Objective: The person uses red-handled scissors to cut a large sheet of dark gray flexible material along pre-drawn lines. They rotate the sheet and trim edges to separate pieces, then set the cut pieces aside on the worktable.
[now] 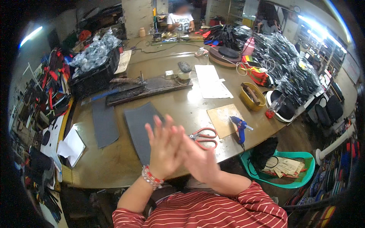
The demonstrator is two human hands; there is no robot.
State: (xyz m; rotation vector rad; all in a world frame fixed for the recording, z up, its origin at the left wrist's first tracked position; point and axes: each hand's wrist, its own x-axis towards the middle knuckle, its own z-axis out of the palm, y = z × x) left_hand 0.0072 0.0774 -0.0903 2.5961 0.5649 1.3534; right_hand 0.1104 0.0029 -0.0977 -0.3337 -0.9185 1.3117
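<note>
My left hand point(166, 146), with beaded bracelets point(151, 178) at its wrist, is raised over the near edge of the table, fingers stretched out. Against it lies my right hand point(199, 161), palm toward palm, its fingers partly hidden and slightly blurred. Nothing shows between the two. Just beyond them, red-handled scissors point(205, 137) lie on the table, their blades partly covered by my hands. A dark grey sheet of material point(142, 127) lies to the left, partly behind my left hand, with a narrower grey piece point(105, 125) beside it.
A blue glue gun point(240, 129) rests by a tan board point(224, 119) at right, near a yellow bin point(251, 102). White papers point(209, 81) and a long dark board point(152, 90) lie farther back. A green tub point(304, 178) stands lower right. Someone point(180, 21) sits across the table.
</note>
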